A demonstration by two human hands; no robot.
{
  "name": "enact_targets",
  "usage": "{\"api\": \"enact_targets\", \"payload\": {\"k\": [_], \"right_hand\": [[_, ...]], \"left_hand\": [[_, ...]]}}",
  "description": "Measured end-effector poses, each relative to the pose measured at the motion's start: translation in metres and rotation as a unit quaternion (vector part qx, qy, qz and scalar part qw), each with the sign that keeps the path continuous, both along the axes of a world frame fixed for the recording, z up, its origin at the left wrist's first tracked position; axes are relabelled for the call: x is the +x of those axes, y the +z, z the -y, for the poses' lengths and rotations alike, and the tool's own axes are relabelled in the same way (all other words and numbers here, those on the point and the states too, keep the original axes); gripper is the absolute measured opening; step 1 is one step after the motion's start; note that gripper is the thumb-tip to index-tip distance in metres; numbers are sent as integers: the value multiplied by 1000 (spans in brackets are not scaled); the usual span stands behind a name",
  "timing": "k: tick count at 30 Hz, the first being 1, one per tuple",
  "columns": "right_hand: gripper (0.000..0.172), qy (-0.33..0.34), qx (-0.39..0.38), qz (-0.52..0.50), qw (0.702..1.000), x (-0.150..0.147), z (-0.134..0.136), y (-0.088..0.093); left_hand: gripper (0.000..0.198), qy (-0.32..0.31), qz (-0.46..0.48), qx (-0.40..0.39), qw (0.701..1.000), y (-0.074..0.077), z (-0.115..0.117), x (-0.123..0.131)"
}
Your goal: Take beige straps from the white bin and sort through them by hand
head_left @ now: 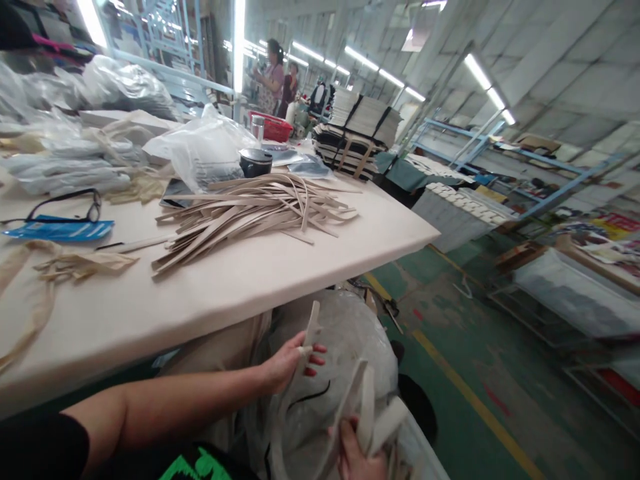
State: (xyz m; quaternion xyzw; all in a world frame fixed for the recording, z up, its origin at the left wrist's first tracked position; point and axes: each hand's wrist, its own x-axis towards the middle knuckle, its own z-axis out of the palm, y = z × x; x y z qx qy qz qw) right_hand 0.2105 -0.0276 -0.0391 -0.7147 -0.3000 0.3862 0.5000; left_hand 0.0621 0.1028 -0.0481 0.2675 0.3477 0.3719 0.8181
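Observation:
My left hand [285, 365] is just below the table's front edge, its thumb pressing a beige strip [313, 323] against the palm side of partly spread fingers. The strip stands up above the hand and loops down below it. Lower and to the right, my right hand [356, 455] is closed around several beige strips [368, 403], whose ends stick up past the fingers. Under both hands is a translucent plastic bag [350, 327]. A loose pile of similar strips [250, 213] lies on the table [280, 280].
Eyeglasses [65, 203] rest on a blue packet [60, 229] at the left. Plastic-wrapped bundles [205, 147], a dark lidded cup [255, 162] and a red basket [274, 127] stand farther back. Strapped stacks [357, 127] sit at the far end. Two people [273, 83] are in the background.

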Motion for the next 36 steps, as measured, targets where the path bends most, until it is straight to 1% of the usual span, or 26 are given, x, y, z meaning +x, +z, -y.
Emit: {"api": "enact_targets", "payload": {"k": [2, 4, 6, 8, 11, 15, 19, 21, 23, 24, 26, 28, 29, 32, 34, 36], "right_hand": [[60, 1, -26, -31, 999, -9, -16, -10], [60, 0, -31, -48, 998, -15, -30, -19], [57, -6, -35, -44, 998, -19, -38, -24], [56, -7, -40, -35, 999, -20, -41, -25], [60, -5, -44, -47, 998, -21, -40, -26], [64, 5, -38, -61, 997, -26, -40, -27], [62, 19, -30, -28, 999, -28, -40, -27], [60, 2, -15, -2, 1000, -25, -37, -24], [61, -28, 3, 8, 1000, -19, -33, -16], [62, -36, 13, 8, 999, -16, -30, -12], [62, -28, 33, 4, 999, -14, -24, 0], [56, -5, 47, 3, 999, -17, -20, 11], [51, 1, 49, 5, 999, -20, -18, 17], [42, 0, 47, 21, 999, -29, -17, 27], [42, -9, 48, 37, 998, -29, -15, 30], [44, -33, 53, 49, 997, -22, -12, 31]], "left_hand": [[54, -46, 12, 25, 999, -4, 9, 2], [46, -76, 21, 42, 996, -6, 17, 2], [38, -94, 27, 48, 994, -5, 22, 3], [35, -109, 33, 48, 992, -4, 26, 4], [44, -137, 32, 73, 987, -3, 29, 5], [58, -165, -3, 147, 975, -3, 30, 3], [59, -174, -69, 219, 958, -3, 25, -1], [59, -165, -113, 264, 943, -1, 20, -3], [58, -173, -153, 319, 919, 2, 17, -6], [57, -191, -171, 349, 902, 4, 16, -7], [54, -246, -209, 415, 851, 6, 16, -9], [47, -291, -238, 478, 794, 6, 20, -11], [44, -304, -244, 504, 771, 5, 22, -11], [35, -316, -256, 564, 718, -2, 26, -12], [31, -327, -285, 583, 687, -10, 26, -12], [28, -335, -318, 590, 662, -18, 26, -11]]}}
